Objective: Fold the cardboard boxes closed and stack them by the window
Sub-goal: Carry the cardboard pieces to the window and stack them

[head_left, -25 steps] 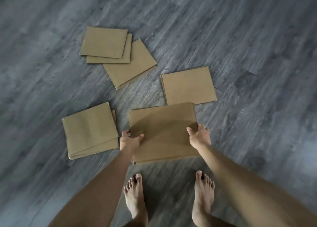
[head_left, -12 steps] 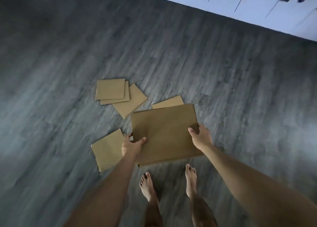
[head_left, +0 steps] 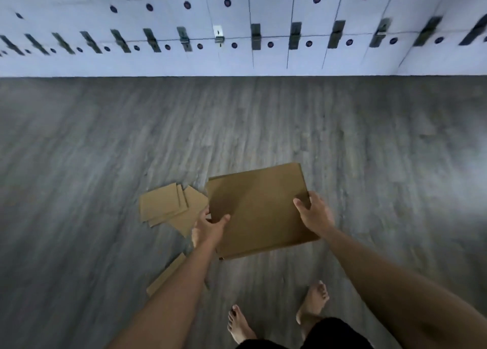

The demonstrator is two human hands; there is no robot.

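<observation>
Both hands' grip holds flattened box [head_left: 259, 211], hiding floor pieces [head_left: 168, 206].

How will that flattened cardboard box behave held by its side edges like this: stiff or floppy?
Probably stiff: the flattened cardboard box spans flat between the left hand and right hand with no visible sag. Likely light, since only thumbs and fingers at the edges carry it. It could catch air if swung.

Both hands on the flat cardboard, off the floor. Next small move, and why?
Probably pull the two sides apart to open the flat cardboard box into shape: left hand and right hand each hold an opposite edge, and it is still collapsed flat.
</observation>
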